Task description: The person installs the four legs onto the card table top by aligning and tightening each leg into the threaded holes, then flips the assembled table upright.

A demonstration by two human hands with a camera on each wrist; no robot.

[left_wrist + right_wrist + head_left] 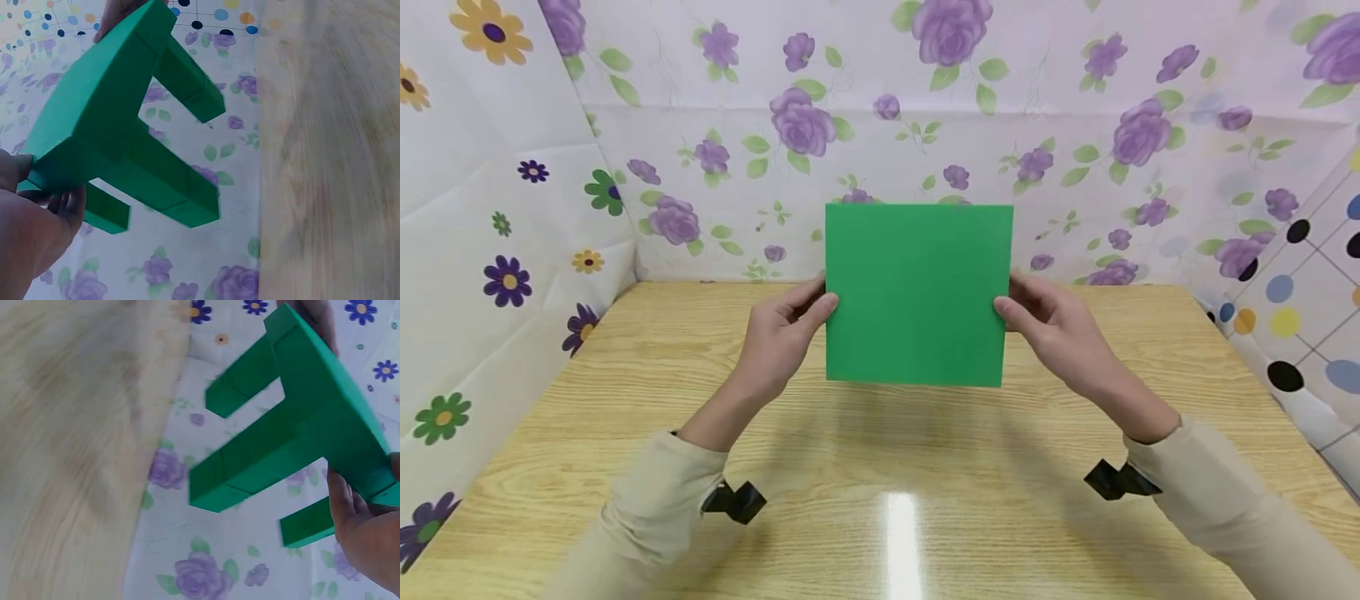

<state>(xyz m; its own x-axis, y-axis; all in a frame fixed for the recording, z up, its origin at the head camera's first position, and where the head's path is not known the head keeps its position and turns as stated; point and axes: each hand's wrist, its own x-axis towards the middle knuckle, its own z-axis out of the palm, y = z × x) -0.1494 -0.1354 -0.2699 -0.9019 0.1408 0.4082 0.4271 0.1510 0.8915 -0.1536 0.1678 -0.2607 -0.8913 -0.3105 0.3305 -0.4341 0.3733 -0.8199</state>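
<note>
I hold a green, square-topped stool-shaped block piece (917, 296) upright in the air above the far middle of the light wooden desk (880, 467), its flat top turned toward my head camera. My left hand (782, 333) pinches its left edge, thumb on the front and fingers curled behind; my right hand (1052, 325) grips the right edge the same way. In the wrist views, the square-section green legs (169, 181) jut out from the back of the slab toward the purple-flowered backdrop (1075, 150), clear of the desk. I judge the piece lifted and presented, nothing more: it touches no surface, no other part lies near it on the desk, and setting it down on its legs looks like what is left. Beige sleeves (647, 508) cover both forearms.
</note>
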